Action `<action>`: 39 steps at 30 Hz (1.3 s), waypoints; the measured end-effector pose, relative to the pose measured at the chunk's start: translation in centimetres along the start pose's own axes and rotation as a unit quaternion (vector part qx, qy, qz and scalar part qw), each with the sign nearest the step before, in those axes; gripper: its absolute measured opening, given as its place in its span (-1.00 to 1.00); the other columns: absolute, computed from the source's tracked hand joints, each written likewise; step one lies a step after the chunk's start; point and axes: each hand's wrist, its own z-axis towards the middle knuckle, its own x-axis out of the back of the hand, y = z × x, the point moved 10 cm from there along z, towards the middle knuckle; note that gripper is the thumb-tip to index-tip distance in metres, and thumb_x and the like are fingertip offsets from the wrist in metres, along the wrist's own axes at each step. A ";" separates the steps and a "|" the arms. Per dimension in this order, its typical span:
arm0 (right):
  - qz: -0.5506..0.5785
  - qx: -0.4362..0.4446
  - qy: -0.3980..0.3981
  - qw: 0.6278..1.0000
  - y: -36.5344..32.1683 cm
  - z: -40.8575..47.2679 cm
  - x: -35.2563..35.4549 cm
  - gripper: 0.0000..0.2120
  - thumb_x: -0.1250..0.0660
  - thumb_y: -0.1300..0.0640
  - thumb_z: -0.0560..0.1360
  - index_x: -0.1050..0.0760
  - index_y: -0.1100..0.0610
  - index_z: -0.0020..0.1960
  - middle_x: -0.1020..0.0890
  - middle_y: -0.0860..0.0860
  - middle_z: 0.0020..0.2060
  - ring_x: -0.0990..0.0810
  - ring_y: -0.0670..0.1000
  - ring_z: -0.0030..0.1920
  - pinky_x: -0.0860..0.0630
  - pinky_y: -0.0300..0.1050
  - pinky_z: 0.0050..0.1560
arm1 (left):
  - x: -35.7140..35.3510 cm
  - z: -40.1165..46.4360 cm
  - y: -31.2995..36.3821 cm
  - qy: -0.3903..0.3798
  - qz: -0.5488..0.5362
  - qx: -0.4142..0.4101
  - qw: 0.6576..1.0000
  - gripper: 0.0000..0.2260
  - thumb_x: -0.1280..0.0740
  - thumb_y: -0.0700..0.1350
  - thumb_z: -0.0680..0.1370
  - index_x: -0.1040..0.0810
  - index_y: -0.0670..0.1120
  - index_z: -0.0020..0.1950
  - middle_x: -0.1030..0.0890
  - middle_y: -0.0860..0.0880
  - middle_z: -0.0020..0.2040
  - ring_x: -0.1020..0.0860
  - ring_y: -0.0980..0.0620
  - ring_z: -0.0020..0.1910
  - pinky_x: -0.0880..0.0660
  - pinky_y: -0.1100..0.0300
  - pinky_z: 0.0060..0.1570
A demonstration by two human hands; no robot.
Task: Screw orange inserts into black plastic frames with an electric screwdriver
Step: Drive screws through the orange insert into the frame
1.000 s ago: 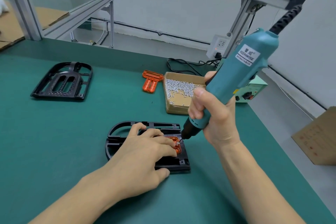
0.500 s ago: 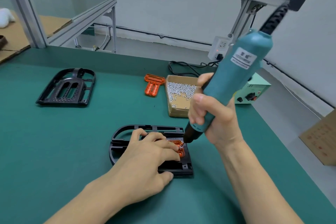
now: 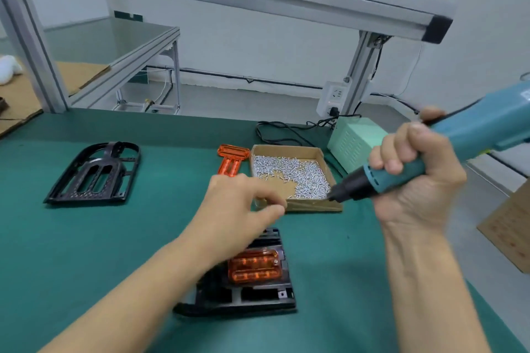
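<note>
A black plastic frame lies near the front of the green mat with an orange insert seated in it. My left hand hovers above the frame's far end, fingers curled toward the near edge of the cardboard box of screws; motion blur hides whether it pinches anything. My right hand grips the teal electric screwdriver, held nearly level with its black tip over the box's right front corner.
A second black frame lies at the left of the mat. A loose orange insert sits left of the screw box. A pale green power supply and cables stand behind the box. An aluminium post rises at back right, and a cardboard carton is off the table's right.
My left hand has left the frame and moved up to the screw box. My right hand has lifted the screwdriver off the insert and swung it to the box's right corner.
</note>
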 end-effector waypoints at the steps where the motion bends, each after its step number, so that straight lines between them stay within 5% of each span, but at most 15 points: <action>1: -0.005 -0.001 0.019 1.000 0.3 -0.5 0.8 -0.83 -0.14 0.28 0.41 -0.37 0.05 -0.08 -0.28 -0.12 -0.57 -0.27 -0.13 -0.59 -0.30 -0.27 -0.49 | 0.5 1.9 -0.4 0.024 0.008 0.020 0.999 -0.92 -0.39 0.05 0.45 -0.67 0.11 -0.16 -0.61 0.23 -0.23 -0.52 0.21 -0.05 -0.27 0.11 0.24; 5: -0.012 0.003 0.059 0.998 0.8 -1.7 2.8 -0.82 -0.18 0.30 0.38 -0.41 0.04 -0.13 -0.30 -0.10 -0.56 -0.28 -0.12 -0.59 -0.31 -0.29 -0.48 | -3.0 7.3 -3.4 -0.035 0.165 0.090 0.981 -0.91 -0.37 -0.07 0.52 -0.66 0.09 -0.09 -0.53 0.19 -0.25 -0.50 0.10 -0.07 -0.24 0.06 0.24; 10: -0.037 0.009 0.051 0.998 0.3 -2.1 3.7 -0.80 -0.19 0.32 0.37 -0.43 0.04 -0.13 -0.32 -0.09 -0.55 -0.30 -0.10 -0.59 -0.33 -0.28 -0.47 | -7.3 8.9 -6.5 -0.076 0.214 0.130 0.965 -0.91 -0.40 -0.09 0.48 -0.70 0.04 -0.15 -0.64 0.16 -0.17 -0.46 0.06 -0.03 -0.16 0.08 0.04; 23: -0.062 0.012 0.051 0.997 -0.6 -3.0 4.4 -0.83 -0.21 0.33 0.37 -0.42 0.09 -0.13 -0.32 -0.06 -0.56 -0.30 -0.07 -0.61 -0.36 -0.25 -0.48 | -8.5 10.1 -5.7 -0.108 0.309 0.080 0.942 -0.86 -0.31 -0.17 0.53 -0.64 -0.01 -0.15 -0.66 0.07 -0.14 -0.49 0.03 -0.12 -0.19 0.06 0.06; 25: -0.053 0.013 0.056 0.997 -1.0 -3.1 4.4 -0.82 -0.21 0.33 0.36 -0.42 0.09 -0.13 -0.32 -0.07 -0.55 -0.30 -0.07 -0.60 -0.36 -0.25 -0.49 | -7.5 9.9 -4.7 -0.080 0.249 0.069 0.963 -0.83 -0.24 -0.22 0.54 -0.60 -0.04 -0.11 -0.65 0.04 -0.11 -0.54 0.00 -0.07 -0.31 0.09 0.06; 28: -0.035 0.016 0.071 0.997 -1.8 -3.1 4.4 -0.79 -0.21 0.32 0.36 -0.50 0.03 -0.19 -0.32 -0.07 -0.55 -0.30 -0.09 -0.60 -0.35 -0.28 -0.47 | -4.9 8.3 -3.7 -0.027 -0.016 0.096 0.995 -0.88 -0.32 -0.23 0.53 -0.60 -0.08 -0.17 -0.67 0.00 -0.21 -0.61 0.02 -0.15 -0.51 0.14 -0.13; 32: 0.010 0.020 0.099 0.995 -2.5 -3.2 3.9 -0.79 -0.19 0.29 0.37 -0.49 0.01 -0.21 -0.30 -0.09 -0.56 -0.30 -0.11 -0.61 -0.33 -0.33 -0.48 | -2.9 2.9 -3.1 -0.020 -0.302 0.138 0.943 -0.93 -0.47 -0.26 0.40 -0.68 -0.11 -0.25 -0.66 -0.05 -0.31 -0.55 0.11 -0.36 -0.51 0.33 -0.32; 39: 0.088 -0.010 0.080 0.993 -1.1 -3.9 0.4 -0.87 -0.16 0.25 0.40 -0.40 0.04 -0.15 -0.30 -0.12 -0.56 -0.28 -0.14 -0.59 -0.32 -0.30 -0.50 | -2.7 -5.6 -4.2 -0.017 -0.443 0.235 0.865 -0.62 -0.63 -0.18 0.05 -0.71 -0.15 -0.17 -0.68 -0.21 -0.21 -0.59 0.00 -0.28 -0.55 0.26 -0.21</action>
